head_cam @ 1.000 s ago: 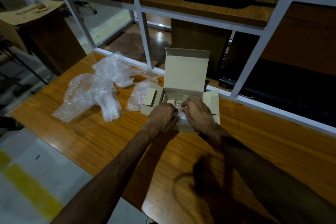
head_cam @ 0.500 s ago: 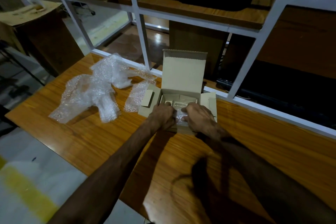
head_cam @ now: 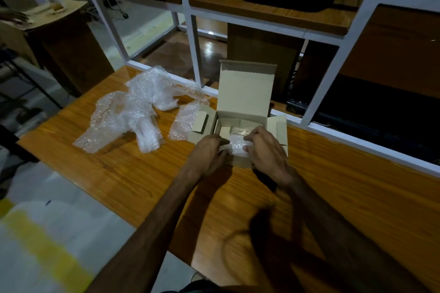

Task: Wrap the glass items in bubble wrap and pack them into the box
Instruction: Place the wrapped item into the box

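A small cardboard box point(head_cam: 245, 93) stands open on the wooden table point(head_cam: 123, 173), its lid upright and side flaps spread. Inside lies a bubble-wrapped glass item point(head_cam: 236, 144), with bare glass point(head_cam: 245, 130) showing at its far end. My left hand point(head_cam: 209, 150) and my right hand point(head_cam: 264, 150) sit at the box's near edge, fingers curled onto the wrapped bundle from either side. Loose bubble wrap point(head_cam: 133, 112) lies crumpled on the table to the left of the box.
A white metal frame point(head_cam: 195, 38) with wooden shelves rises right behind the table's far edge. A brown cabinet point(head_cam: 59, 38) with a white bottle point(head_cam: 51, 0) on top stands far left. Floor with a yellow stripe point(head_cam: 47, 252) lies below the table's near edge.
Both hands have stayed at the box's near edge on the wrapped bundle and have shifted slightly apart, so more of the wrap shows between them.
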Motion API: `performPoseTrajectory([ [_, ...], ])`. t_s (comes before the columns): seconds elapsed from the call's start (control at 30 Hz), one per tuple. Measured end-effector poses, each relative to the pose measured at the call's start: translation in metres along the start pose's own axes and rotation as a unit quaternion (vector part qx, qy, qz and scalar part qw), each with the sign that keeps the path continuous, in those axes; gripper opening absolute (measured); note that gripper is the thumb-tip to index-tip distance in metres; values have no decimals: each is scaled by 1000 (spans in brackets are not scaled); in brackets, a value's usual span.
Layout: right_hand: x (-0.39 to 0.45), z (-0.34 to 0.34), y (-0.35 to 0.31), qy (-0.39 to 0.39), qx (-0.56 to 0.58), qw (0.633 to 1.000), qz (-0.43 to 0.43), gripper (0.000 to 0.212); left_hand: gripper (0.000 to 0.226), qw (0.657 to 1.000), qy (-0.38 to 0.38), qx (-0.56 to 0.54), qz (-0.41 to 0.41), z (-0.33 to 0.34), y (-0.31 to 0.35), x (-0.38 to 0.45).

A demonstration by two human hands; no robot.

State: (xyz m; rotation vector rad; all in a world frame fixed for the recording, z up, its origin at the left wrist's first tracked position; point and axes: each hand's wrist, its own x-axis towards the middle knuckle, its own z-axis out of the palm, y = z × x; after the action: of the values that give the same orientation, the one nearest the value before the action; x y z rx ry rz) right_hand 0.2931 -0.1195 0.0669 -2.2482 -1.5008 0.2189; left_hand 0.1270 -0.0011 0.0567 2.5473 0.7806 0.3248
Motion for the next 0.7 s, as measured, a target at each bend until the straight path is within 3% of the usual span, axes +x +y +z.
performPoseTrajectory([
  [0.17, -17, 3, -27, 38, 97, 994, 34, 23, 30, 980, 119, -149, -49, -7, -17, -50],
  [0.33, -33, 24, -63, 28, 183, 983, 23, 17, 18, 962, 218, -111, -124, -16, -67, -82],
  [0.5, -29, 49, -96, -14, 222, 975, -10, 18, 27, 968, 128, 76, -204, -36, -126, -87],
  [0.7, -13, 63, -129, -40, 238, 970, -18, 17, 31, 953, 71, 207, -210, -49, -155, -65],
])
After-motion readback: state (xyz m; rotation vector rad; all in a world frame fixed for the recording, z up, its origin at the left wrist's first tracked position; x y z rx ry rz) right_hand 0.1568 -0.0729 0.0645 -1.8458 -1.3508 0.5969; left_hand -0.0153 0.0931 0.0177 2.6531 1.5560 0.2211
